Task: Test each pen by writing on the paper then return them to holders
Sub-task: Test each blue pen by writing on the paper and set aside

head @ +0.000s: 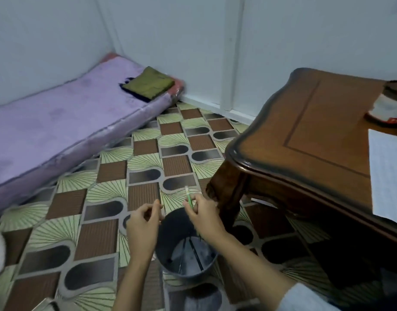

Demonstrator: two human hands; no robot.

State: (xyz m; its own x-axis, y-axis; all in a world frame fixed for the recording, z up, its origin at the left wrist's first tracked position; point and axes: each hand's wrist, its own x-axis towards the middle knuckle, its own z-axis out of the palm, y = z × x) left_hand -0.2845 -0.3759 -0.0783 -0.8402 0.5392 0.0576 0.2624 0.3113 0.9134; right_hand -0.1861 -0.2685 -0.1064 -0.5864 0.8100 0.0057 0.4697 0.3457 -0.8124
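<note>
While right hand point(205, 217) fingers pinch one pen point(189, 198), left hand point(141, 224) curled, hold unclear, one holder point(186, 251) below

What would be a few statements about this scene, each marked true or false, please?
1. The right hand pinches a green pen. True.
2. The dark bucket stands on the wooden table. False: it stands on the tiled floor, beside the table leg.
3. A folded olive cloth lies on the purple mattress. True.
4. The paper lies on the floor. False: it lies on the table.
</note>
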